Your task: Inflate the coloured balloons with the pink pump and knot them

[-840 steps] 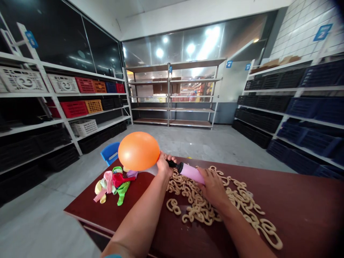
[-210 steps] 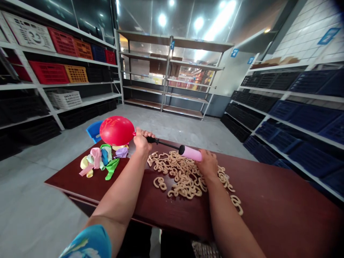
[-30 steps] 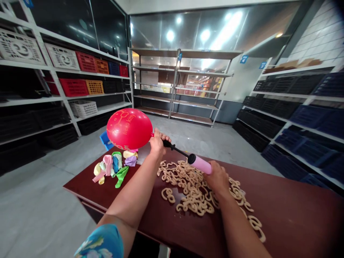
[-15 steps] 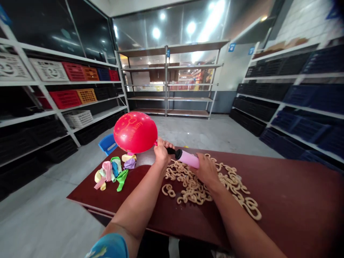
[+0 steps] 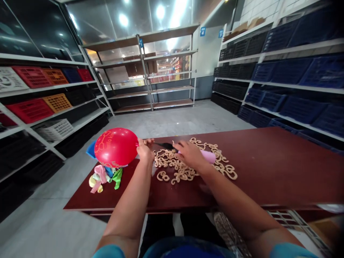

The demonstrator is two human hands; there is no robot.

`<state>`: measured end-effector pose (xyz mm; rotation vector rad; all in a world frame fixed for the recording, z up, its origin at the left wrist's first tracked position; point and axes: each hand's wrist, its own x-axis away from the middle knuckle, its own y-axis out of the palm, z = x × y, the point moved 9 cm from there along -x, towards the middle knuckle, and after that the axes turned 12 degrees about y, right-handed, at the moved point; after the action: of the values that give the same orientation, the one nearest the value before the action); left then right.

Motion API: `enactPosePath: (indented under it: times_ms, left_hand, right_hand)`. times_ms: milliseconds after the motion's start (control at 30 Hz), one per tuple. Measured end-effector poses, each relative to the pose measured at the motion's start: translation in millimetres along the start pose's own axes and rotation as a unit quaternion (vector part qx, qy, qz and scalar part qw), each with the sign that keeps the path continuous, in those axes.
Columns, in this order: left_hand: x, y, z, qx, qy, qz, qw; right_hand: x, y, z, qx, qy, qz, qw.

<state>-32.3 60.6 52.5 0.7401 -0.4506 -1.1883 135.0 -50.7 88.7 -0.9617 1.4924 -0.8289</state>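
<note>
My left hand (image 5: pixel 145 149) is closed, pinching the neck of an inflated red balloon (image 5: pixel 117 147) with yellow print. The balloon hangs over the table's left end. My right hand (image 5: pixel 189 154) is closed over the front part of a balloon pump (image 5: pixel 209 156) with a pink barrel. Its black nozzle points left and is apart from the balloon. The pump is low over a pile of beige curly pieces (image 5: pixel 185 171); whether it rests on them I cannot tell. Several uninflated balloons (image 5: pixel 100 175) in pink, green, yellow and blue lie below the red one.
The dark red table (image 5: pixel 268 161) reaches far to the right. A blue chair (image 5: pixel 90 149) stands behind its left corner. Shelves with red and orange crates (image 5: pixel 28 110) line the left side, and shelves with dark blue crates (image 5: pixel 298 107) the right. A metal rack (image 5: pixel 150 79) stands ahead.
The balloon has come off the pump nozzle and moved left of it with my left hand. My right hand has shifted from the barrel towards the pump's black end. The view has turned right.
</note>
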Motion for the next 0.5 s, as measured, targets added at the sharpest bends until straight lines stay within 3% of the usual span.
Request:
enactPosePath:
  times_ms: [67,133,233,300,367,433,500]
  left_hand:
    - [-5.8,-8.8,6.7,-0.055,0.015,0.003,0.998]
    - [-1.4,-10.1,3.2,-0.101,-0.004,-0.032,0.994]
    - [21.3,-2.9,-11.2,-0.161,-0.045,-0.125,0.978]
    - [40.2,2.0,-22.0,-0.2,-0.071,-0.183,0.96]
    - [56.6,6.4,-31.4,-0.217,-0.093,-0.228,0.945]
    - [67.4,9.0,-38.2,-0.222,-0.107,-0.256,0.935]
    - [73.3,7.3,-44.4,-0.24,-0.123,-0.266,0.926]
  right_hand:
    - [-3.7,9.2,38.9,0.037,0.106,-0.031,0.993]
    - [-1.9,20.6,78.3,0.074,0.216,-0.049,0.972]
    - [5.0,45.7,109.1,0.1,0.282,-0.11,0.948]
    - [6.8,52.1,113.1,0.096,0.29,-0.122,0.944]
    - [3.7,43.2,105.7,0.079,0.279,-0.084,0.953]
    - [-2.0,27.4,86.6,0.031,0.239,-0.031,0.97]
    - [-6.8,20.1,58.0,-0.078,0.175,-0.027,0.981]
